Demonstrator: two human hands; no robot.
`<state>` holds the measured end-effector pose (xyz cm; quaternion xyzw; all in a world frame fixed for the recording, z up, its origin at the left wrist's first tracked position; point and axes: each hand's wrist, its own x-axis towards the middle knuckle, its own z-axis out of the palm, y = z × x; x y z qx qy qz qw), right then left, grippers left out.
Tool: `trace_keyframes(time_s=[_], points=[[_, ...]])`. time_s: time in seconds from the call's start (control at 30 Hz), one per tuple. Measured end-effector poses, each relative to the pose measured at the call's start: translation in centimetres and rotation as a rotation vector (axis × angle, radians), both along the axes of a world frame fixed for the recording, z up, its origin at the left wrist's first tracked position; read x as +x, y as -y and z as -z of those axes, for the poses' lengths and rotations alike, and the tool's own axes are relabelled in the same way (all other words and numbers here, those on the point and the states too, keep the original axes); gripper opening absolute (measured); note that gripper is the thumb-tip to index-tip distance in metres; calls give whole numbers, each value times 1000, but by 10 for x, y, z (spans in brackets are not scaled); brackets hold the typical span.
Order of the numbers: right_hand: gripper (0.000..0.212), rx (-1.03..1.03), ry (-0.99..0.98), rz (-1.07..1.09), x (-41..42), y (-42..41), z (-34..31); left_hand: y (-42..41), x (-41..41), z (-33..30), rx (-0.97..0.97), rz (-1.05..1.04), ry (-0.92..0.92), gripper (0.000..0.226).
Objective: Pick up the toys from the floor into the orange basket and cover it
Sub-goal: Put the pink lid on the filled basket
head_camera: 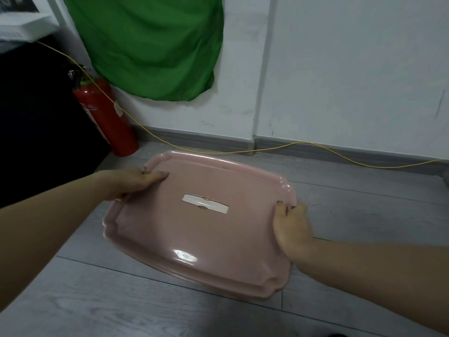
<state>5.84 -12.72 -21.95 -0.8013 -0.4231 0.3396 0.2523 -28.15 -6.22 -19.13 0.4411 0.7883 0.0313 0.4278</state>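
Pink lid (199, 222) gripped at opposite edges by your left hand (131, 182) and right hand (292, 226); basket hidden; lower level, press corners evenly.

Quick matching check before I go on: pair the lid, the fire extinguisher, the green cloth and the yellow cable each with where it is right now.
Things:
1. pink lid
2. fire extinguisher
3. green cloth
4. yellow cable

Places:
A. hanging on the wall
B. trailing along the baseboard
C. held at both ends, by the left hand and right hand
D. standing on the floor in the corner, far left

Pairs: 1-C, 2-D, 3-A, 4-B
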Motion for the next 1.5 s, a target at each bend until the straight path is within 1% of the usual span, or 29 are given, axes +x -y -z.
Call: trace_keyframes(time_s=[0.07,0.2,0.27,0.33,0.5,0.57,0.63,0.73,0.8,0.87,0.9,0.97,1.0,1.1,1.17,1.27,1.33,1.4,1.5], points=[[37,32,15,15,-1,1,2,1,7,5,62,-44,-31,106],[29,86,17,-25,1,2,8,1,12,6,83,-140,-25,117],[23,91,20,-34,4,-1,8,1,11,7,98,-173,-9,113],[25,97,36,-37,9,-9,9,1,14,8,113,-193,40,108],[34,113,84,-83,25,-41,7,-4,15,12,147,-199,88,114],[36,120,96,-109,35,-59,4,-12,21,11,165,-219,99,110],[36,127,72,-115,48,-81,0,-23,28,8,226,-221,84,105],[32,162,9,-83,80,-104,-14,-57,48,2,312,-146,45,117],[28,176,-24,-57,107,-118,-30,-77,79,-20,359,-126,49,108],[29,167,-37,-33,131,-123,-49,-94,107,-43,399,-121,35,96],[31,156,-40,-9,149,-126,-62,-104,126,-58,379,-107,19,96],[33,130,-42,20,184,-130,-91,-116,163,-88,343,-57,-8,106],[32,127,-30,21,197,-131,-101,-119,178,-97,338,-50,-3,106],[32,84,13,59,255,-137,-148,-132,237,-132,321,-43,22,97],[32,67,8,130,305,-137,-171,-140,288,-153,292,-17,35,94],[32,49,-24,211,363,-138,-184,-144,348,-170,279,49,20,93],[30,43,-33,248,403,-138,-190,-145,392,-177,278,54,35,92],[28,28,-33,262,444,-138,-197,-146,437,-175,273,64,58,87],[27,12,40,244,490,-138,-197,-143,487,-160,244,80,78,82]])
